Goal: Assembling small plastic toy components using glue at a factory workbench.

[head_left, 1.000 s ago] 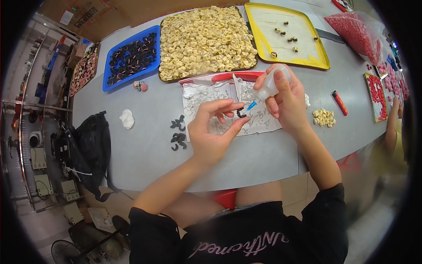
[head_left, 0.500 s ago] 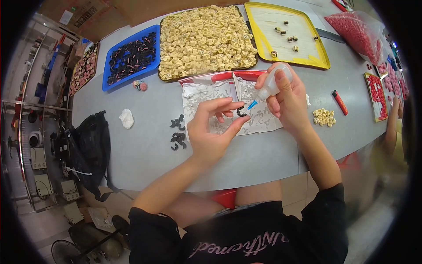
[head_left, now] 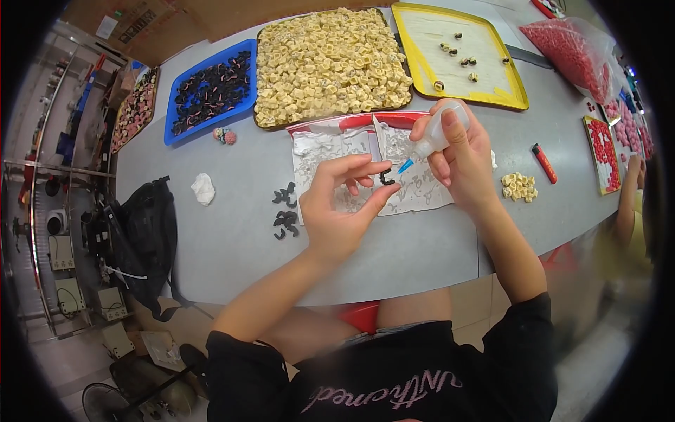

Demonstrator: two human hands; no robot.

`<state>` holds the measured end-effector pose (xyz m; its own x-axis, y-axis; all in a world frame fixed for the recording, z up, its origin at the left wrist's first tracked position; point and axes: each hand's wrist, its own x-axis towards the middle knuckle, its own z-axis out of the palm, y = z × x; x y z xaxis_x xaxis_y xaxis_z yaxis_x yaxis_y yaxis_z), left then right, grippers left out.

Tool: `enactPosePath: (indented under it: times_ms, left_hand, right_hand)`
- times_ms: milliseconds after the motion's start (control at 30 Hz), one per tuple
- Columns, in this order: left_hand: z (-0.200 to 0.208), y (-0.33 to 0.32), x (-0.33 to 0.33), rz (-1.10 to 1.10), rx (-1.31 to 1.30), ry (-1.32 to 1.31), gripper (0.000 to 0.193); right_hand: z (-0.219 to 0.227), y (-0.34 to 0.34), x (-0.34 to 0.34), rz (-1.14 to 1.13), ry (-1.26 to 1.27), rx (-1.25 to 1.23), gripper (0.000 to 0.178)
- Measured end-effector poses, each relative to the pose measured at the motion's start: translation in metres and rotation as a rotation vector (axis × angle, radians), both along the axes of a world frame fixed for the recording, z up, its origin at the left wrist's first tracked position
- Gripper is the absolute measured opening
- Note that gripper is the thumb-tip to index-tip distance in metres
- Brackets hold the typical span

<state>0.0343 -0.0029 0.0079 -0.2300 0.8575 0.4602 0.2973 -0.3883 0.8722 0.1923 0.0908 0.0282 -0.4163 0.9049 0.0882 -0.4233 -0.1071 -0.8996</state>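
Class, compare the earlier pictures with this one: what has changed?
The right hand has eased the bottle slightly rightward, its blue tip a little farther from the small black piece. Nothing was taken hold of or let go. The left hand, the piece and the blue tray stayed put.

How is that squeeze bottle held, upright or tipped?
Tipped: in the right hand, the squeeze bottle slants, its blue nozzle pointing down and to the left.
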Motion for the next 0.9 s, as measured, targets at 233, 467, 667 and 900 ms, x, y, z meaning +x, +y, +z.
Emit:
enactPosePath:
  times_ms: [233,467,667,900]
  left_hand:
    - [-0.0003,0.0004,-0.0006,0.009,0.002,-0.007,0.049]
    - [-0.0018,0.0018,-0.0009,0.009,0.012,-0.004,0.045]
    - [-0.0028,0.0019,0.0002,-0.002,-0.003,-0.003,0.047]
    - [-0.0010,0.0015,0.0002,0.002,-0.013,0.004,0.047]
  right_hand:
    - [0.0008,0.0015,0.0022,-0.009,-0.005,-0.004,0.027]
    - [-0.0007,0.0019,0.0020,-0.016,-0.001,-0.005,0.029]
    - [-0.0019,0.0021,0.0018,-0.029,-0.012,0.018,0.029]
    - [-0.0009,0.0011,0.0008,-0.047,-0.041,0.047,0.028]
